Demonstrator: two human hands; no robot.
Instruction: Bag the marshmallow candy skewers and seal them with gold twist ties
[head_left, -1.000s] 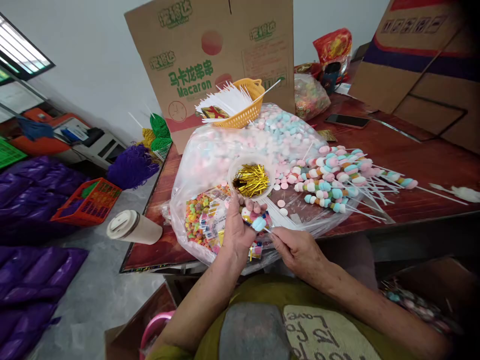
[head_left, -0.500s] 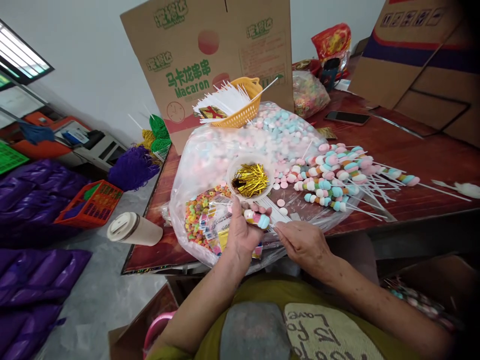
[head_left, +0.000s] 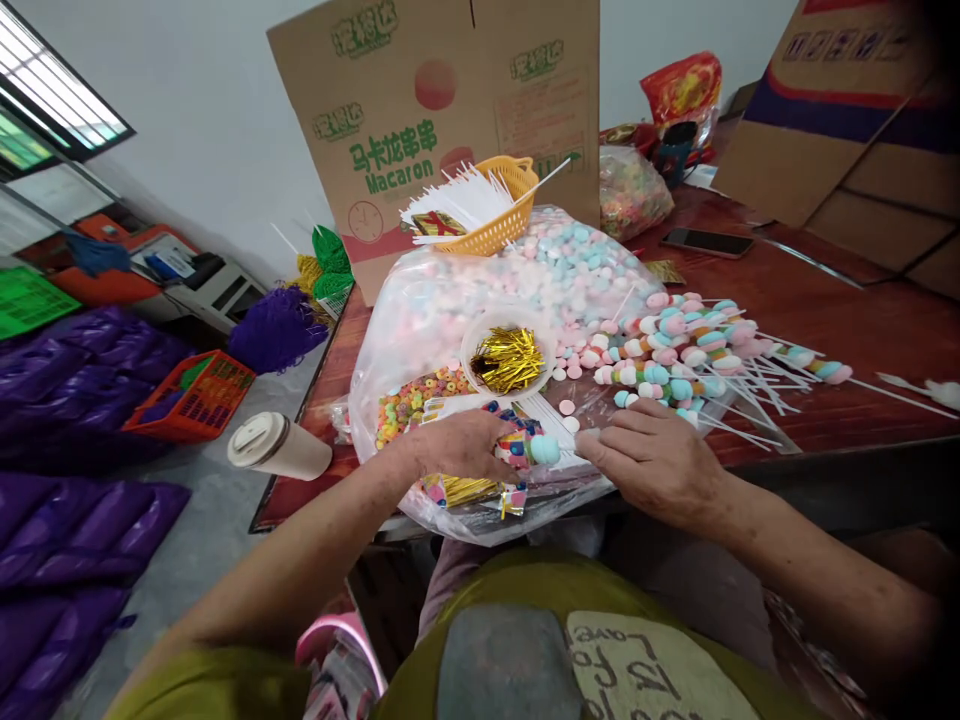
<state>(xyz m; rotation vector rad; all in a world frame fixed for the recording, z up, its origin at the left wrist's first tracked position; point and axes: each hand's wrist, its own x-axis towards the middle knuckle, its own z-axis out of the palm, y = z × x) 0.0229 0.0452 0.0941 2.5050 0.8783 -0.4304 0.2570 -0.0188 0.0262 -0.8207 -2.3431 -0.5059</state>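
My left hand, palm down, closes around a marshmallow candy skewer. A printed clear wrapper covers part of it, and a pale blue marshmallow shows at the end towards my right hand. That hand is closed, its thumb and fingers pinching the skewer's white stick. Beneath my left hand lie printed wrappers and gold twist ties. Just behind stands a clear bowl of gold twist ties. White sticks lie between the hands. Finished skewers are piled to the right.
A large plastic bag of pastel candies spreads over the table, with colourful ring cereal at its left. Behind stand a yellow basket of white sticks and a cardboard box. A lidded cup sits at the left edge, a phone at right.
My left hand has turned from palm up to palm down over the skewer, and the printed wrapper now surrounds part of it. My right hand has shifted slightly right. The view has moved a little.
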